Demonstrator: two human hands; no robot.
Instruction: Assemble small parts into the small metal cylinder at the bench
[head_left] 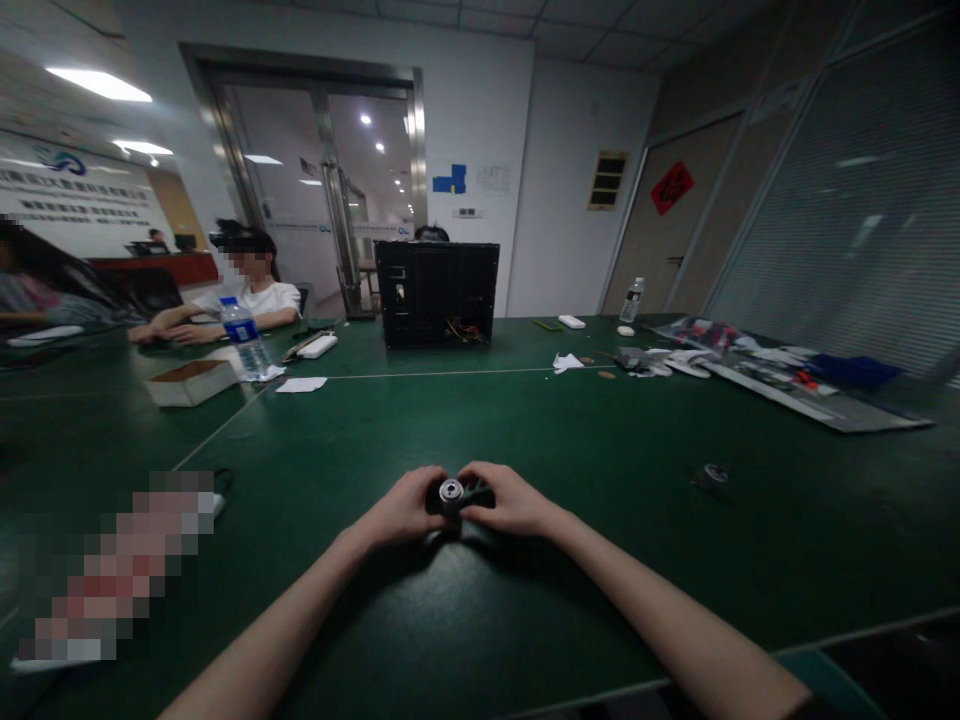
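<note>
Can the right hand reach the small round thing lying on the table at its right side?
Probably yes: only bare green table lies between the right hand and the round thing, though that hand now grips a dark part.

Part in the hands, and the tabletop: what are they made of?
Part: dark body, looks like matte plastic; its round centre shines silver, probably metal. Tabletop: green, dull, little glare, seams showing; likely a mat or felt cover, can't tell which.
</note>
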